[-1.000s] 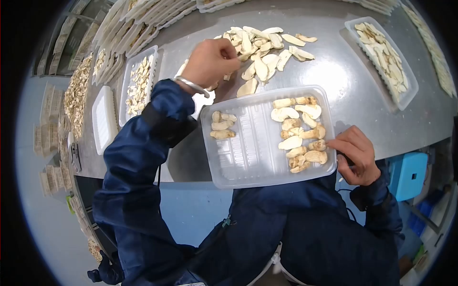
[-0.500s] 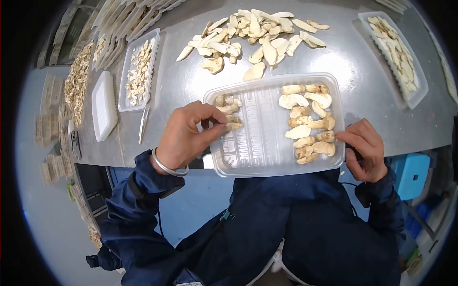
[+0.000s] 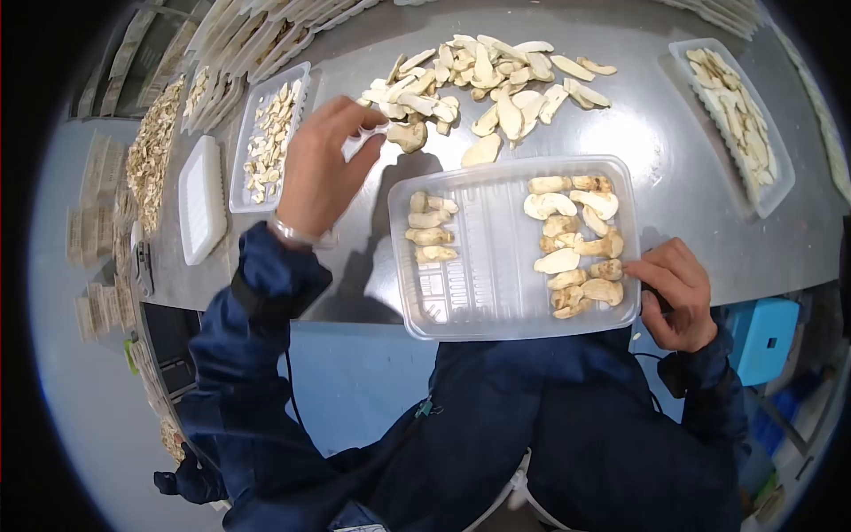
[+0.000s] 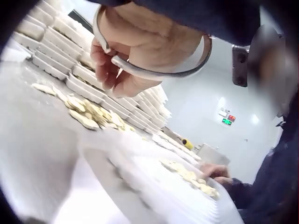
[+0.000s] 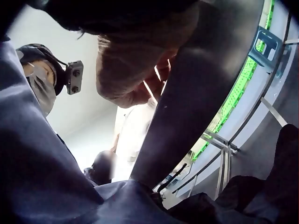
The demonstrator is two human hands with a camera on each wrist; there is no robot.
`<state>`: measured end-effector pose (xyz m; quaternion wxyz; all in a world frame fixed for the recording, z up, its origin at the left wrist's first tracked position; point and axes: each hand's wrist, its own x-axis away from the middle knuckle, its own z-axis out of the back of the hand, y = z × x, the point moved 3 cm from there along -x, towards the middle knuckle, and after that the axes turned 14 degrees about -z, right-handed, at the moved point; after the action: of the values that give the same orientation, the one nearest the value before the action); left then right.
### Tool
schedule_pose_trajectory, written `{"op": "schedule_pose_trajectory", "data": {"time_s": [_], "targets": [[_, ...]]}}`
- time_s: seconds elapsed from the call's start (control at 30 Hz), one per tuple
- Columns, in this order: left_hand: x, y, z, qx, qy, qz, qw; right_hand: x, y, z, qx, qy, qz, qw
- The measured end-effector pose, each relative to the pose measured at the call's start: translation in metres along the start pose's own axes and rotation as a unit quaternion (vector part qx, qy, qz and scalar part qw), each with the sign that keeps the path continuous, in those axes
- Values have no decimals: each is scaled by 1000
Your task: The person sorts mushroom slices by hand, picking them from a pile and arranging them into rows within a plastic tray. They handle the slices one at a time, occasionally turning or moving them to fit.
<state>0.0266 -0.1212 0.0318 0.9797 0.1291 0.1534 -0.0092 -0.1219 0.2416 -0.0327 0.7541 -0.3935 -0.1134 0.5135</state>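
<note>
In the head view a clear plastic tray [image 3: 479,328] sits at the table's front edge, partly overhanging it. Mushroom slices [image 3: 434,237] form a short column at its left end, and several more mushroom pieces [image 3: 567,232] fill its right end. My left hand [image 3: 328,164] is raised left of the tray, thumb and forefinger parted beside a brownish mushroom slice [image 3: 407,136] at the near edge of the loose pile [image 3: 510,75]. The left wrist view shows loosely bent fingers. My right hand [image 3: 678,293] grips the tray's right rim, forefinger over it and thumb outside.
At the far right stands a tray of slices [image 3: 740,133]. On the left are a tray of smaller pieces [image 3: 270,146], an upturned white tray [image 3: 202,199] and a heap of slices [image 3: 152,160]. Stacked trays [image 3: 239,53] line the back left. A blue stool [image 3: 764,341] stands below right.
My left hand reached from the pile to the tray's left column, left a mushroom slice there, and has moved back up toward the pile. The right hand keeps its place at the rim.
</note>
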Motion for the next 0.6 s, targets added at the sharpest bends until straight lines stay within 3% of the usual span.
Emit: {"op": "schedule_pose_trajectory", "data": {"time_s": [0.07,0.17,0.23,0.3,0.4,0.47,0.6], "targets": [[-17,-22,-11,-11,19,-79,997,1,1,0,-3,2,-2,1000],[-37,-25,-29,-7,-14,-162,987,1,1,-1,-4,6,1,1000],[-38,-33,-36,-27,-34,-147,988,1,2,0,-4,6,-2,1000],[-35,-42,-38,-15,-35,-126,991,1,2,0,-6,4,-4,1000],[-31,-60,-26,96,-24,22,995,1,3,-2,-11,1,-5,1000],[-21,-97,-22,115,8,70,991,0,2,-1,-11,3,-4,1000],[-23,-113,-2,222,7,172,960,1,3,-1,-7,6,-4,1000]]}}
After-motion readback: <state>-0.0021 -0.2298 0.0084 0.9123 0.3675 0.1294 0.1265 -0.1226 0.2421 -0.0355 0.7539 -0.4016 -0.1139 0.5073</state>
